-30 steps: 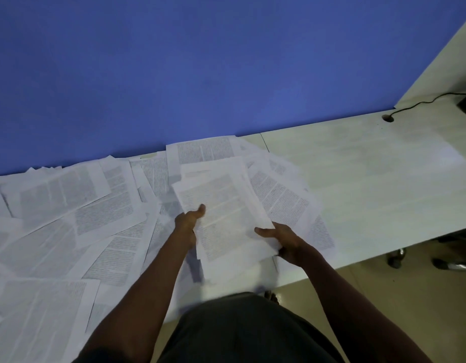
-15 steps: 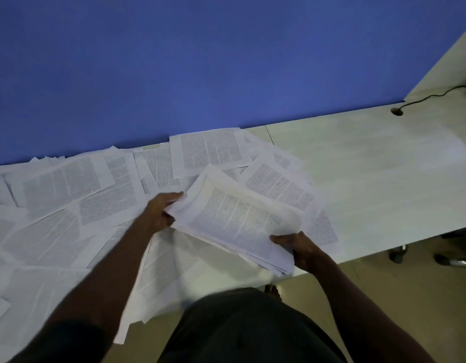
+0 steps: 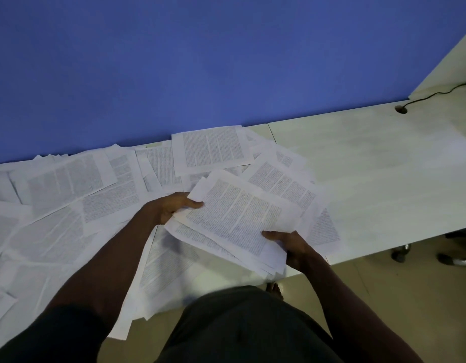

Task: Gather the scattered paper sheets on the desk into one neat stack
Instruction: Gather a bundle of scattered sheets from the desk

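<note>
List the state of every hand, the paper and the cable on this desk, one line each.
Left hand: grips the held stack's upper left corner.
Right hand: grips the stack's lower right corner.
Held stack: lifted, tilted, edges uneven.
Loose sheets: scattered, overlapping across the desk.
Black cable: runs into the desk's hole.

Stack (image 3: 239, 218) lifted, turned since earlier.

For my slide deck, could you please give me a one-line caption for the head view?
Both hands, left hand and right hand, hold a bundle of printed sheets above loose pages scattered over the desk.
</note>
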Demonstrator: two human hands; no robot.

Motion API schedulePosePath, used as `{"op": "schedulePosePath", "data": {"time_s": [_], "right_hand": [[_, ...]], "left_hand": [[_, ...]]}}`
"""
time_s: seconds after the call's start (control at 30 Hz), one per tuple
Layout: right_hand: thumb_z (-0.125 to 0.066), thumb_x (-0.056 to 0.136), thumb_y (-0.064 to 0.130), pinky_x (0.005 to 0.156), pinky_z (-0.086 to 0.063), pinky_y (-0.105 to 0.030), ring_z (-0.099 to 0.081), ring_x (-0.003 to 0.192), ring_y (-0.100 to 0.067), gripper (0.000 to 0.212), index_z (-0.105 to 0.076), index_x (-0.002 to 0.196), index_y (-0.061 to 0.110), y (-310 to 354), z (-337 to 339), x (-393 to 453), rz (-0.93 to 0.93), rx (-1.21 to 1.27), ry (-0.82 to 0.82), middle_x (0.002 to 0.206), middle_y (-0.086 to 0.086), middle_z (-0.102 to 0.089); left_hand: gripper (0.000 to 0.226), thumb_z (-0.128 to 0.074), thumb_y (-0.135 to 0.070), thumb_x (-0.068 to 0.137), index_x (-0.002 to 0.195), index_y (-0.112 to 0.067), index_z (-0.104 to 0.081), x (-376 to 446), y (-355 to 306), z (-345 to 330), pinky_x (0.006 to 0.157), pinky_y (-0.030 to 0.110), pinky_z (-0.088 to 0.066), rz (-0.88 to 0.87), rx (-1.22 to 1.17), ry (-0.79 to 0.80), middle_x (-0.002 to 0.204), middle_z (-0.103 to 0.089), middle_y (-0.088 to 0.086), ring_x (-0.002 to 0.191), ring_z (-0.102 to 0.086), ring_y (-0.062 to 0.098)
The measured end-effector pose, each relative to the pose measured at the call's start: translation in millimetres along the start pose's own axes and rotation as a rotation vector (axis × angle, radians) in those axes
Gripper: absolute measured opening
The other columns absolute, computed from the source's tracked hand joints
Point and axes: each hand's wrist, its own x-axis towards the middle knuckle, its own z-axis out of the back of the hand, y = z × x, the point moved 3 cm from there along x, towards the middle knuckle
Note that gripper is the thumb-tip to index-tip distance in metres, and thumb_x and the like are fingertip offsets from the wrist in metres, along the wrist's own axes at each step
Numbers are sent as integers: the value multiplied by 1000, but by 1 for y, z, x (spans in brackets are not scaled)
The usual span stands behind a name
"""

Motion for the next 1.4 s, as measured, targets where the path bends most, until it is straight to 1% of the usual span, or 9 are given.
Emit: {"op": "schedulePosePath", "data": {"time_s": [0.1, 0.2, 0.27, 0.4, 0.57, 0.7, 0.9, 1.2, 1.4], "right_hand": [[-84, 81, 5, 96, -56, -59, -58, 129, -49, 70, -51, 142, -1, 1, 8, 0, 65, 111, -97, 141, -31, -57], [-75, 89, -2, 97, -56, -58, -59, 130, -47, 59, -55, 144, -2, -3, 1, 6, 108, 221, -162, 141, -27, -61], [-73, 90, -5, 102, -54, -61, -62, 129, -42, 56, -58, 143, 3, -6, -16, 13, 77, 214, -159, 140, -21, -65], [-76, 87, -2, 99, -56, -57, -65, 125, -40, 55, -62, 139, 9, -4, -24, 10, 7, 173, -168, 137, -17, -68], [-74, 88, 2, 103, -55, -54, -66, 122, -41, 49, -67, 136, 8, 25, -2, -2, -115, -33, -96, 134, -19, -69], [-77, 87, 0, 94, -61, -46, -72, 110, -35, 42, -69, 129, 1, 46, -29, 10, -31, -31, -172, 128, -21, -71], [-85, 83, 17, 100, -57, -52, -70, 116, -36, 50, -68, 130, 10, 16, -40, -11, -156, -310, -90, 124, -13, -74], [-83, 87, 16, 104, -55, -55, -72, 115, -37, 45, -69, 128, 3, 3, 4, -19, -86, -182, -211, 125, -15, -75], [-86, 85, 29, 102, -57, -48, -73, 113, -31, 43, -74, 122, 10, 30, 55, -8, -28, -232, -316, 118, -7, -78]], "left_hand": [[48, -78, -33, 85, 123, -6, -67, -6, 6, -4, 82, 45, -61, -176, -548, -141, 131, -67, 17, 96, -72, 30], [49, -65, -57, 89, 102, -10, -70, -6, 17, -49, 79, 44, -61, -276, -938, -188, 101, -76, 14, 87, -73, 29], [48, -77, -48, 85, 112, -8, -72, 1, 27, -93, 87, 46, -60, -304, -831, -158, 108, -75, 14, 95, -74, 29], [45, -81, 10, 75, 115, -5, -68, 7, 37, -98, 81, 43, -62, -313, -507, -538, 114, -73, 15, 88, -74, 22], [83, -96, -4, 55, 131, -8, -64, -11, 31, -55, 99, 48, -54, -279, -213, -18, 128, -69, 13, 118, -66, 31], [59, -79, -3, 84, 138, -11, -60, -13, 35, -78, 107, 46, -49, -145, -58, 342, 136, -65, 12, 126, -62, 30], [43, -78, -17, 87, 127, -6, -68, 10, 61, -64, 89, 51, -59, -154, -612, -195, 124, -70, 17, 114, -67, 35], [54, -80, -2, 81, 132, -8, -65, 21, 68, -102, 103, 49, -52, -138, -215, 101, 127, -70, 11, 117, -67, 30], [35, -81, -19, 85, 118, -13, -72, 58, 48, -159, 83, 39, -61, -165, -417, -206, 112, -76, 6, 101, -73, 25]]}}
